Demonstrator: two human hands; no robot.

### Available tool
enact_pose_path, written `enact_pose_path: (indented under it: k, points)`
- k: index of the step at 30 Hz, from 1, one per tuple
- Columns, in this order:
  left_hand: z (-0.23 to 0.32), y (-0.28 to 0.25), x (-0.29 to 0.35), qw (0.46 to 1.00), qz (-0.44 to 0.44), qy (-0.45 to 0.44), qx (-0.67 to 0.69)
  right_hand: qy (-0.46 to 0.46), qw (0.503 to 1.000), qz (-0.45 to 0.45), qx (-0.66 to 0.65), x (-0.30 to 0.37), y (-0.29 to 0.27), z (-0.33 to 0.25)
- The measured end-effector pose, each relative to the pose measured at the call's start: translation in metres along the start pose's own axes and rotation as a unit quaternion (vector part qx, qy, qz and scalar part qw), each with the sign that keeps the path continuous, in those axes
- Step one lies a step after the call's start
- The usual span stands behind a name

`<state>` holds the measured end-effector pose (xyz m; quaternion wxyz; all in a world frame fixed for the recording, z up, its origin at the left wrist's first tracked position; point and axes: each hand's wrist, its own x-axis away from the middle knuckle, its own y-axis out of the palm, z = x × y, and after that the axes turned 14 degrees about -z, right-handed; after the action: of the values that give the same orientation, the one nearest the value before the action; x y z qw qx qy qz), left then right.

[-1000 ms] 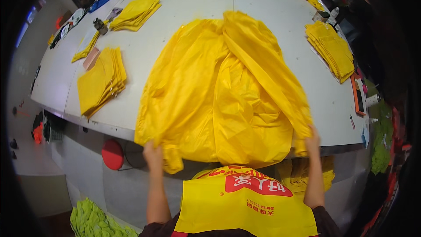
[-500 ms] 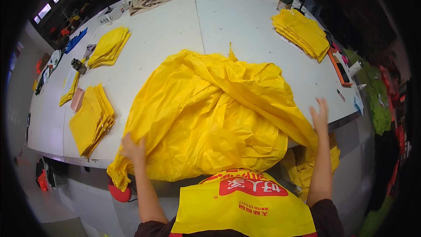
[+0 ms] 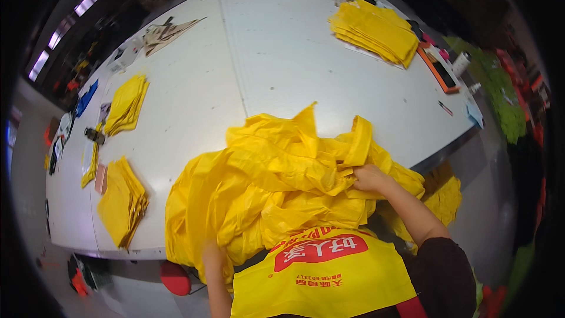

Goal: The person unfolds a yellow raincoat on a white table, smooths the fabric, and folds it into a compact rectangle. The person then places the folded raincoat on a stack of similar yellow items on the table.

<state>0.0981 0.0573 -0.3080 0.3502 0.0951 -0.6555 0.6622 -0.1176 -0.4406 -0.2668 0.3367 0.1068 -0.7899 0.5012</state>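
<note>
- Yellow garment (image 3: 276, 188): one large piece of thin, shiny yellow sheet, bunched in a loose heap at the near edge of the white table (image 3: 282, 47), part of it hanging over the edge toward the person.
- Handling, as a judgement: light, soft, limp and probably slick; it creases readily and holds no shape. Best taken at a hem, seam or folded band, not at the loose middle.
- Right hand (image 3: 372, 178): lies on the right side of the heap, fingers closed on a folded band of the yellow sheet.
- Left hand (image 3: 213, 253): forearm rises from below at the hanging front of the heap; the hand is buried in the folds, so I cannot tell whether it grips or lies loose.
- Yellow apron (image 3: 321, 274): worn by the person, with a red printed patch, just below the heap.
- Folded yellow stacks: one near the left edge (image 3: 122, 200), one farther up the left side (image 3: 126, 103), one at the far right (image 3: 374, 32).
- Red stool (image 3: 175, 278): under the table edge, lower left.
</note>
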Motion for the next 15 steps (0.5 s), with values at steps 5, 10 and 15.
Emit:
enact_pose_path:
  k: [5, 10, 15]
  points:
    - [0.017, -0.086, -0.009, 0.97, -0.169, 0.096, 0.149, -0.072, 0.988, -0.126, -0.043, 0.032, -0.12, -0.031]
    - [0.149, -0.209, -0.099, 0.925, 0.213, 0.214, 0.23, -0.051, 0.953, 0.205, -0.217, -0.069, -0.16, -0.07]
    - [0.087, -0.153, -0.294, 0.964, 0.101, 0.193, 0.151, -0.022, 0.979, 0.072, -0.189, -0.171, -0.111, -0.108]
